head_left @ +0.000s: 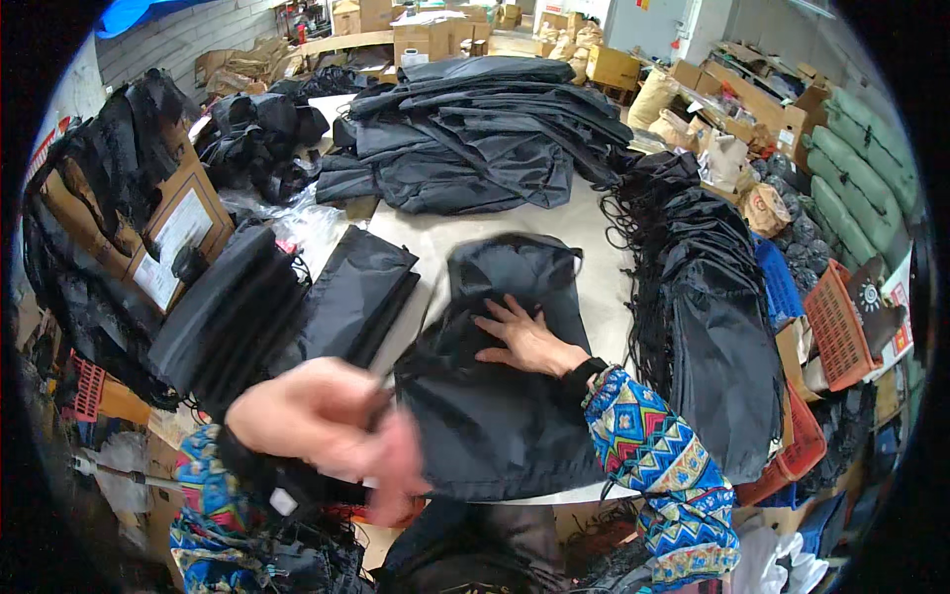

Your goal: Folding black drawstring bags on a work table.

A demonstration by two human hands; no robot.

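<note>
A black fabric bag (495,431) lies flat on the pale tabletop (606,259) in front of me, its narrower top end away from me. My right hand (529,342) presses down on its upper half, palm down with the fingers spread. Over the bag's lower left edge is my left hand (332,426); motion smears its fingers, so whether it grips anything does not show. Folded black bags (358,282) lie just beyond the left hand. Along the right side of the table stretches a pile of black bags (720,337) with cords hanging toward the middle.
A tall heap of black fabric (485,139) fills the far side of the table. To the left stand a cardboard box (188,213) draped with black material and clear plastic film (315,226). Orange baskets (841,319) and green sacks (861,163) line the right.
</note>
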